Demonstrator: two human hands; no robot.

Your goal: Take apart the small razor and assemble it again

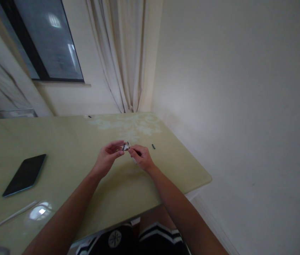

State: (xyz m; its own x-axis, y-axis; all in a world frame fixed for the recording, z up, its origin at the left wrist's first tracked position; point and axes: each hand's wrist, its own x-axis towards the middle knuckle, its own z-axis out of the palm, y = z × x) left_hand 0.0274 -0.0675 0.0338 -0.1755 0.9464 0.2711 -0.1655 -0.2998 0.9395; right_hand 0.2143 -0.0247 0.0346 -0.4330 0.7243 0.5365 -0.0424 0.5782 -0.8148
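My left hand (pixel 107 157) and my right hand (pixel 142 157) meet over the table, both closed in a pinch on a small silver-and-dark piece (pixel 126 146). It sits between the fingertips of the two hands, too small for me to tell its kind. The left fingers reach around its left side, while the right thumb and forefinger press at its right. A short dark strip (pixel 153 146) lies on the tabletop just beyond my right hand.
The pale green table (pixel 123 198) meets a white wall (pixel 232 106) on the right. A black tablet (pixel 25 175) lies at left, with a white cable (pixel 13 215) nearer me. Another tiny dark piece (pixel 90 116) rests by the far edge, below a curtain (pixel 123 53) and window (pixel 49 39).
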